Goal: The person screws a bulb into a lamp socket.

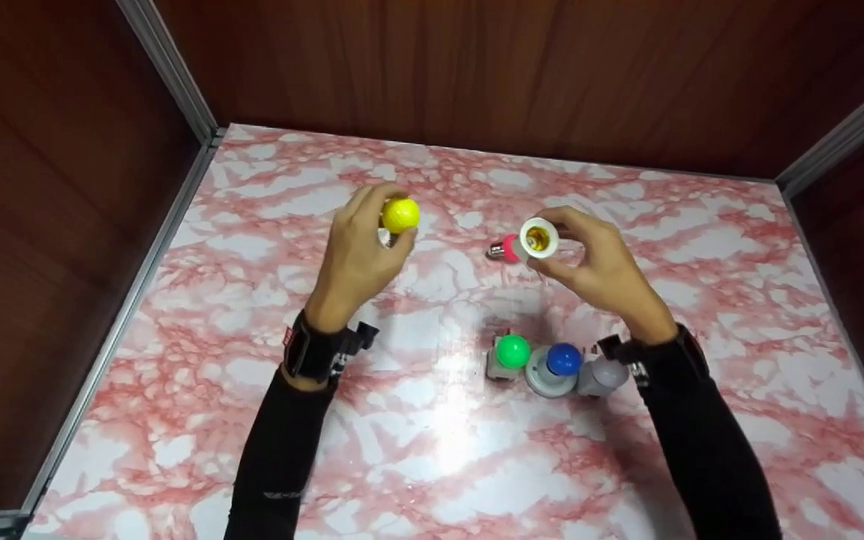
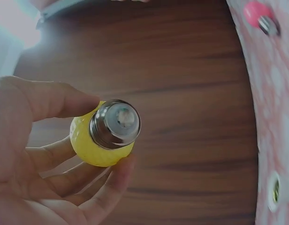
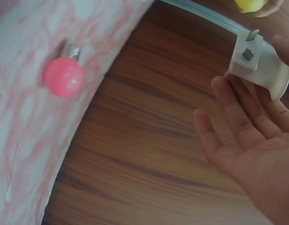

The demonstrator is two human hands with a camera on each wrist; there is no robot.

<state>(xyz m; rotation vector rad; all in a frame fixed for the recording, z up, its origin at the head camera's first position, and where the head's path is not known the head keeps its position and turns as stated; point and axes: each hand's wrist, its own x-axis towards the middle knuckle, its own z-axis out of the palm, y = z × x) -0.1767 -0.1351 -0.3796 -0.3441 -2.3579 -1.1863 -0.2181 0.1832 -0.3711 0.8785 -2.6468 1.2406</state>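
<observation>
My left hand (image 1: 361, 244) pinches a yellow light bulb (image 1: 401, 216) above the table. In the left wrist view the metal screw base of the yellow bulb (image 2: 104, 136) points toward the camera. Level with it on the right, my right hand (image 1: 601, 259) grips a white plug-in lamp socket (image 1: 538, 238) between thumb and fingers, its brass-coloured opening facing up in the head view. Two flat prongs stick out of the socket's plug end (image 3: 247, 54) in the right wrist view. Bulb and socket are held apart. A pink bulb (image 1: 509, 248) lies on the table, partly hidden behind the socket.
Nearer the body stand a green bulb (image 1: 513, 351), a blue bulb (image 1: 564, 359) and a whitish bulb (image 1: 606, 373), each on a pale holder, close to the right forearm. Brown wood-grain panels (image 1: 477, 75) with metal edging surround the pink-and-white marbled table (image 1: 252, 420).
</observation>
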